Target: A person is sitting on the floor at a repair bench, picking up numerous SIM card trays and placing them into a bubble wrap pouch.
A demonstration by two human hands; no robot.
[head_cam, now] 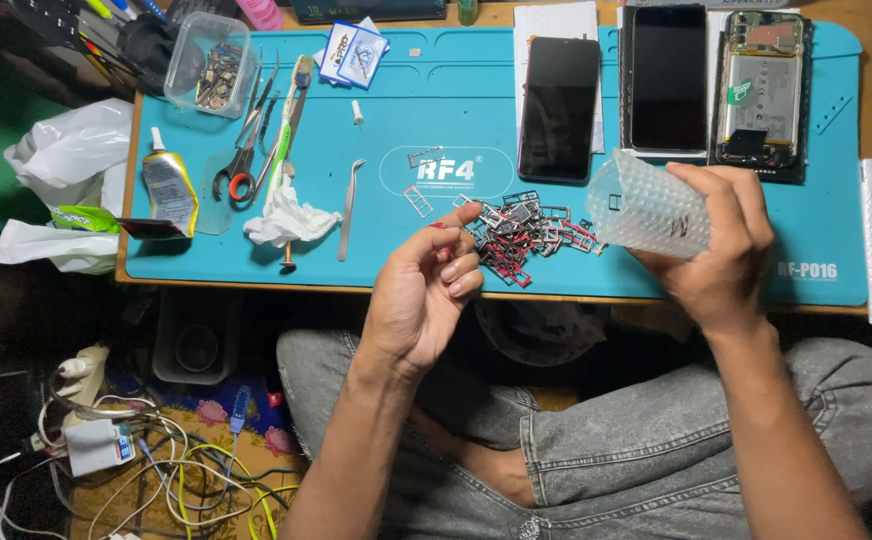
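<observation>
Our left hand (424,290) was raised just off the near edge of the blue work mat (456,110), thumb and forefinger pinched together on a small red piece (440,226); too small to say what it was, but it matched the pile of small card trays (526,230) lying on the mat just beyond the fingertips; holding it up at the fingertips kept it in plain view. Our right hand (721,245) was clamped around a clear bubble-wrap pouch (646,210), fingers over the top, thumb beneath, open end tipped toward the pile; contents not readable. Two phones with dark screens (558,105) and an opened phone back (762,85) lay side by side along the far edge, well clear of the hands. Tweezers (350,210), scissors (238,160), a glue tube (169,190) and a crumpled tissue (291,222) sat grouped on the left of the mat, within reach.
</observation>
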